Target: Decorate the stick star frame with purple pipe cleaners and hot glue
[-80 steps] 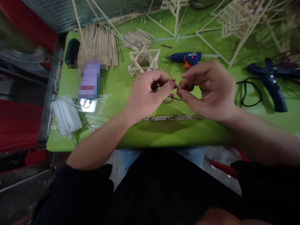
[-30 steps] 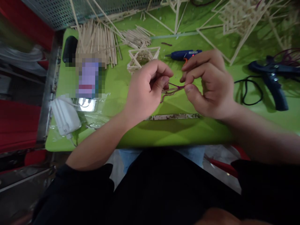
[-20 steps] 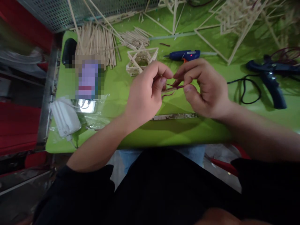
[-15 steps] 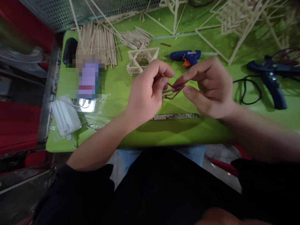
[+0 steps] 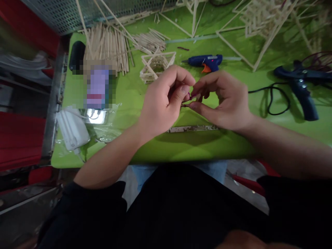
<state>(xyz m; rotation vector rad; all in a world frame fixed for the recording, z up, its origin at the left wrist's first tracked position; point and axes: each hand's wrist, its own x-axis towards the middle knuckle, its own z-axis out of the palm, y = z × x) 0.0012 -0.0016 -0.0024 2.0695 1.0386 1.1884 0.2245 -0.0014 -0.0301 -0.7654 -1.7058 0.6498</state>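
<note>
My left hand is closed, its thumb and forefinger pinched on a thin purple cord. From the other side, my right hand meets it with thumb and fingers closed on the same cord; the fingertips of both hands almost touch. Most of the cord is hidden by the fingers. Just beyond the hands lies a blue glue gun with an orange trigger. A small frame of glued wooden sticks stands behind my left hand. Below the hands, a stained flat strip lies along the green table.
Wooden sticks are piled at the back left, with a shorter pile beside them. Larger stick structures stand at the back right. A dark blue tool with a black cable lies right. A white power bank-like box is left.
My right hand has moved left and closer to my left hand. The loops of cord that showed between them are now mostly covered by fingers. The left hand has hardly moved.
</note>
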